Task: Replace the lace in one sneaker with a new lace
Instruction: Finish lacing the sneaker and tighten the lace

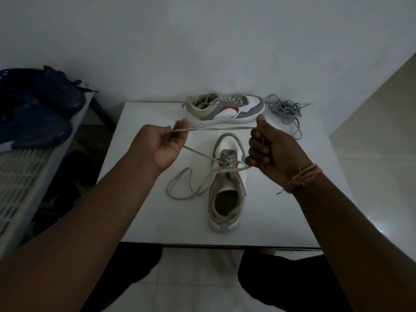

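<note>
Beige lace [216,128] pulled tight between two hands, pinched by left hand [165,145], gripped by right hand [267,149], near sneaker [227,183] half unlaced on white table [139,210], gray lace [286,111] piled beside far sneaker [225,109]

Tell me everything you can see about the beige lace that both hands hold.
The beige lace is a flat, cloth-like cord, pale and a little worn. One stretch runs taut between the left hand and the right hand, both of which pinch it above the table. From each hand it leads down to the lower eyelets of the near sneaker, where it still crosses. A slack loop lies on the table left of that sneaker. Its tips cannot be seen.
</note>
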Demonstrator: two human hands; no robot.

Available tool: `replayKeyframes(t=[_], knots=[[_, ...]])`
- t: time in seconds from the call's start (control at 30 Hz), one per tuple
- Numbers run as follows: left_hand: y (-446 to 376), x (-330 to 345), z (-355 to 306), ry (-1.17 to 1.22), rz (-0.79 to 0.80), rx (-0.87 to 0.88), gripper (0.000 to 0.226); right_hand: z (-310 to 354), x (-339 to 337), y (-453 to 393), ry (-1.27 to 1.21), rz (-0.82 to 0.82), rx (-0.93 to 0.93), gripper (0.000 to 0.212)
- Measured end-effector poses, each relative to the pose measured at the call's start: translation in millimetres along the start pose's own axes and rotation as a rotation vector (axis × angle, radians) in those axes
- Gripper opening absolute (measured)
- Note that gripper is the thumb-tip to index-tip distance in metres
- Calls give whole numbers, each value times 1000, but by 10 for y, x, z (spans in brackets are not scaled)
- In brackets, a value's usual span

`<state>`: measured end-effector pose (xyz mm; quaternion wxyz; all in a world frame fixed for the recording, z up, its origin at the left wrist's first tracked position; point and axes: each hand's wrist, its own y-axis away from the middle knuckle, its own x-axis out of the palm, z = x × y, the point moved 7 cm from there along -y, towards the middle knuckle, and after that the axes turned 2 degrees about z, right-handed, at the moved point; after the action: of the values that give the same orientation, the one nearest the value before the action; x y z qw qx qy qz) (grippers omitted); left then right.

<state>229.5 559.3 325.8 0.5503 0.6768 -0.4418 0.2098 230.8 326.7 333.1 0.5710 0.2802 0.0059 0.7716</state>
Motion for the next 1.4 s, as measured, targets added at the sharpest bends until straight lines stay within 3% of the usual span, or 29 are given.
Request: replayKeyframes(t=[0.1, 0.17, 0.2, 0.27, 0.3, 0.37, 0.43, 0.5, 0.67, 0.77, 0.83, 0.87, 0.93, 1.0, 1.1, 1.2, 1.4], knots=[[-20, -69, -25, 38, -84, 14, 24, 4, -186, -18, 138, -122, -30, 31], [-8, -83, 95, -127, -114, -50, 27, -58, -194, -29, 239, -129, -24, 28], [18, -86, 215, -320, -131, -104, 28, -95, -144, -39, 324, -105, -21, 28], [116, -73, 419, -928, -160, -115, 38, -162, 17, -44, 492, -19, -19, 28], [154, 0, 485, -1270, -119, -16, 47, -199, 85, -52, 531, 21, -12, 28], [264, 261, 618, -1860, 137, 379, 48, -252, 136, -57, 539, 71, 14, 29], [400, 440, 683, -2204, 348, 744, 32, -250, 100, -53, 551, 76, 29, 27], [368, 405, 523, -2233, 309, 804, 18, -215, 14, -37, 609, 46, 34, 24], [206, 234, -58, -2156, -96, 792, 20, -160, -201, -56, 810, -39, 78, 15], [177, 145, -139, -2290, -254, 815, 17, -199, -250, -55, 902, -58, 131, 18], [213, 201, 58, -2480, -210, 961, 25, -209, -200, -41, 884, -25, 120, 23], [224, 247, 212, -2500, -96, 1011, 37, -205, -156, -39, 865, 4, 107, 24], [234, 299, 510, -2394, 211, 961, 43, -205, -80, -44, 783, 38, 95, 17], [241, 308, 682, -2233, 392, 850, 27, -196, -60, -48, 725, 14, 92, 8], [242, 273, 749, -2150, 367, 709, 18, -157, -133, -16, 842, -56, 93, 20], [207, 180, 791, -2183, 279, 587, 17, -195, -117, 31, 1035, -23, 118, 26], [217, 177, 848, -2245, 280, 616, 24, -330, -46, 30, 1116, -93, 98, 19]])
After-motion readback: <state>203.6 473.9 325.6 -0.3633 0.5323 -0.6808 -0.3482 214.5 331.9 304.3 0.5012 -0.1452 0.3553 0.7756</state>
